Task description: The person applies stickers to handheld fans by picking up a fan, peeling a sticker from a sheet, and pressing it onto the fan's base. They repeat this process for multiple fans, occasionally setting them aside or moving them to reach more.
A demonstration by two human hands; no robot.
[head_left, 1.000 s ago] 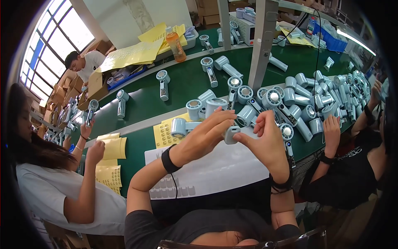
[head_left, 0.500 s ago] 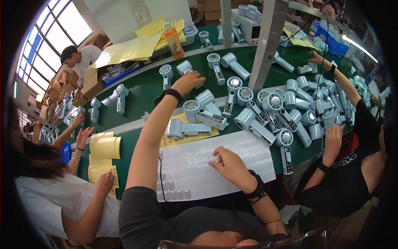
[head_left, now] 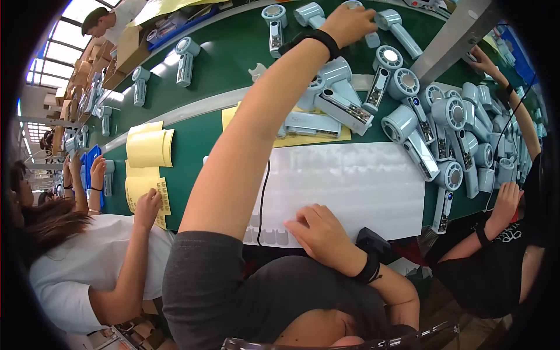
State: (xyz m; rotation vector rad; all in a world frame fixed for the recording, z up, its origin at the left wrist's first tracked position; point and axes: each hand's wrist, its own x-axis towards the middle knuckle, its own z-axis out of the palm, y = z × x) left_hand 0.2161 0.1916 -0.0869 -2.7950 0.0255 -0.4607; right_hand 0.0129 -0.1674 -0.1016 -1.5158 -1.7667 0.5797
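Stretched across to the far green belt, my left hand (head_left: 349,24) is over a pale blue handheld fan (head_left: 372,39). Its fingers curve apart above the fan and hide most of it; whether they touch it cannot be made out. Close to the left hand lie another fan (head_left: 402,35) on its right and one (head_left: 308,13) on its left. My right hand (head_left: 319,230) hovers over or rests on a large white sheet (head_left: 361,175), thumb and fingers loosely bent and apart, with nothing in them. Grey cut-out pads (head_left: 274,236) line the sheet's lower left edge.
Several fans with exposed circuit boards (head_left: 449,116) are heaped to the right. More fans (head_left: 344,111) lie on a yellow sheet beyond the white one. A slanted metal post (head_left: 461,38) stands at the far right. Co-workers sit on both sides; yellow sheets (head_left: 149,149) lie left.
My left hand has moved rightward along the row of fans, from above one to another. The view has shifted. My right hand stays over the white sheet.
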